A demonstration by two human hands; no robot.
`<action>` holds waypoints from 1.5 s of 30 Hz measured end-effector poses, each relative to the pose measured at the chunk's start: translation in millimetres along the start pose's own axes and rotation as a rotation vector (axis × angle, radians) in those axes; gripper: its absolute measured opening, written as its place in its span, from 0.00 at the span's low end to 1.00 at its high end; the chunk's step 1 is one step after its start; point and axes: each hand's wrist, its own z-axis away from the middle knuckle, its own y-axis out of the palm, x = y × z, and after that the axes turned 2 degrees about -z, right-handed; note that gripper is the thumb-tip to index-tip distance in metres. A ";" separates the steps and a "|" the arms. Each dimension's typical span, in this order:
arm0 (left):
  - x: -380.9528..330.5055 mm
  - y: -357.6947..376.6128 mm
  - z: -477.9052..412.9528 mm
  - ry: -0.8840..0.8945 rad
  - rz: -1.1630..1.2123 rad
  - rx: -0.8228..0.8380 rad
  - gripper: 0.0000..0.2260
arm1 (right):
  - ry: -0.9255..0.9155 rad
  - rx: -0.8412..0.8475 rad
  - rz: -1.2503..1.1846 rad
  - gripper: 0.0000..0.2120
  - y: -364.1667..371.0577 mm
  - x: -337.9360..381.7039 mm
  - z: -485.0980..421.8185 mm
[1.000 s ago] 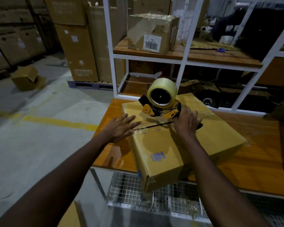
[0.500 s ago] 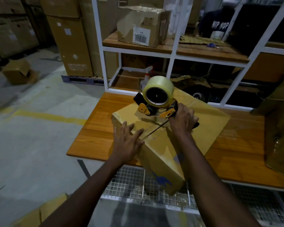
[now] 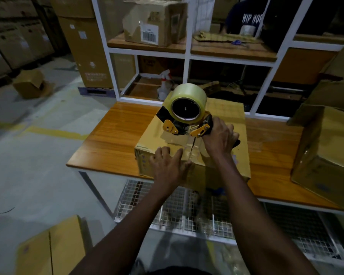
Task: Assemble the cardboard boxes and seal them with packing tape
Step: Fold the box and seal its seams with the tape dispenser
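Cardboard box (image 3: 153, 135) sat at bench (image 3: 111, 132) front edge, seam-taping step. Right grip (image 3: 219, 139) clenched round tape dispenser (image 3: 187, 124) on top; left grip (image 3: 167, 165) lay released, flat on near flap. Next likely: steady pull along seam.

Tape dispenser handle (image 3: 237, 143) mostly hidden within right hand (image 3: 219, 139); rightmost box (image 3: 326, 155) cropped

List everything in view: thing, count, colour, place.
table: 1, orange, centre
cardboard box: 1, tan, on table
tape dispenser: 1, black and yellow, atop the cardboard box
second box: 1, tan, table's right end
shelf unit: 1, white, behind table
labelled box: 1, brown, upper shelf
spray bottle: 1, white, lower shelf
small box: 1, tan, left floor
wire rack: 1, pale, under table
left hand: 1, flat on the cardboard box's near edge
right hand: 1, grips the tape dispenser
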 end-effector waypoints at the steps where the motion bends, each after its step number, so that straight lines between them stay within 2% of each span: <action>1: -1.6 -2.0 3.9 0.027 -0.013 -0.024 0.23 | -0.004 -0.002 -0.004 0.12 -5.5 -6.2 1.7; 4: 8.8 -11.2 8.2 0.075 0.010 -0.041 0.21 | -0.013 0.015 -0.017 0.12 -18.6 -21.1 9.5; 7: 32.7 -13.2 2.2 0.068 -0.044 -0.032 0.26 | -0.025 0.048 -0.021 0.13 -24.3 -27.8 17.6; 12: 57.3 -9.0 11.7 0.139 -0.085 0.080 0.29 | -0.035 0.084 -0.025 0.13 -28.5 -19.8 35.5; 16: 55.7 -14.9 21.2 0.103 0.085 0.137 0.31 | -0.032 0.096 -0.018 0.13 -28.2 -4.8 43.3; 19: 55.8 -29.4 24.5 -0.043 0.477 0.156 0.35 | -0.006 0.089 -0.045 0.13 -28.8 8.7 44.4; 24: 64.2 -57.7 5.5 -0.542 1.417 0.008 0.30 | 0.051 0.076 -0.088 0.12 -26.7 31.1 42.4; 27: 70.8 -70.4 -11.2 -0.596 1.678 0.002 0.31 | 0.048 0.044 -0.066 0.12 -24.0 43.0 45.3; 29: 71.5 -74.5 -21.2 -0.605 1.784 0.019 0.24 | 0.064 0.029 -0.052 0.12 -22.7 50.0 49.0; 34: 73.0 -76.8 -17.9 -0.539 1.765 0.035 0.22 | 0.105 0.030 -0.016 0.12 -20.7 61.1 63.1; 38: 73.7 -80.7 -12.7 -0.527 1.804 0.050 0.28 | 0.119 0.021 -0.030 0.13 -20.2 59.7 67.7; 45: 76.2 -81.9 -6.0 -0.514 1.691 0.108 0.17 | 0.125 0.012 -0.069 0.13 -23.7 62.2 59.4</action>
